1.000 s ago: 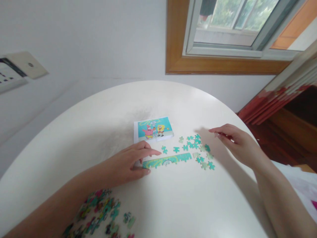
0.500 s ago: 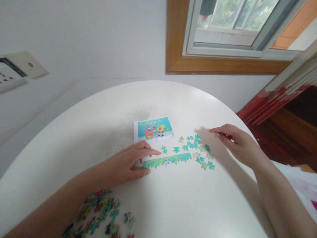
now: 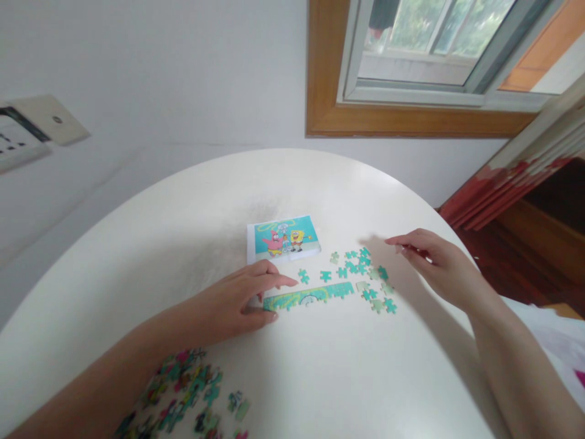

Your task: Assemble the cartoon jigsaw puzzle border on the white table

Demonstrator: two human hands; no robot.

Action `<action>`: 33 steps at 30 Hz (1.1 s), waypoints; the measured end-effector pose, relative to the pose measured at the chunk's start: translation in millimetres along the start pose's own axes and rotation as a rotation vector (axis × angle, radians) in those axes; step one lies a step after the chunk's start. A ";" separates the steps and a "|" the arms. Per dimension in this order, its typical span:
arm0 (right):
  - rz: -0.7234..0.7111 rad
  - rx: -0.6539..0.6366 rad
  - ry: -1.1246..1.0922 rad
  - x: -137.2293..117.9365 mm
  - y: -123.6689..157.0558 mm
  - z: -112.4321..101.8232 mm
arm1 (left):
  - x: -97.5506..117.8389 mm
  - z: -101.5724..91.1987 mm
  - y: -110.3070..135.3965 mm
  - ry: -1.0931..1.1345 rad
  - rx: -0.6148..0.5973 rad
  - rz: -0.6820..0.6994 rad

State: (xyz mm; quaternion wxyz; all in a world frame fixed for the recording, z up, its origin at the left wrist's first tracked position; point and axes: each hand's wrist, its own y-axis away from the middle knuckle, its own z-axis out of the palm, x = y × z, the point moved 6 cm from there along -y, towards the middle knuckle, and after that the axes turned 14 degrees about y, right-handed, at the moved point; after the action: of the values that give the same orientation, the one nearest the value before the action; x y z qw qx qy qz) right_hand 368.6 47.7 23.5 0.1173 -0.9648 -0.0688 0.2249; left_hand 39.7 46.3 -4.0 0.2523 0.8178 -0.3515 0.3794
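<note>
The left hand (image 3: 240, 296), thumb and fingers parted, straddles the left end of a joined puzzle strip (image 3: 331, 292) on the bench (image 3: 342, 366). The right hand (image 3: 443, 262) is nearly closed beside loose pieces (image 3: 351, 267); I cannot tell if it holds anything. Beyond the strip lies a picture box (image 3: 292, 236).

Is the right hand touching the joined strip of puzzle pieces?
No, loose pieces lie between the right hand and the joined strip.

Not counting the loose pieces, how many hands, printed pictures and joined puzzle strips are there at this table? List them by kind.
Hands, left hand and right hand: 2
Printed picture: 1
Joined puzzle strip: 1
Total: 4
</note>
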 end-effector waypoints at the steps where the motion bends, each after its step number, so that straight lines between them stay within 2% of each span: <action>1: 0.000 0.001 0.001 -0.2 -0.1 -0.2 | 0.0 -0.1 0.2 -0.002 0.002 0.008; 33: -0.002 0.006 0.007 -1.9 0.4 -0.3 | 1.2 -0.3 0.3 0.015 -0.001 0.000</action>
State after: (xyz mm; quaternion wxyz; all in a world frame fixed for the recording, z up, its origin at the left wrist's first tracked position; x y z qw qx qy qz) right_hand 367.1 46.9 24.4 0.1206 -0.9652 -0.0684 0.2219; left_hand 39.9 45.8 -2.8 0.2553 0.8149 -0.3495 0.3855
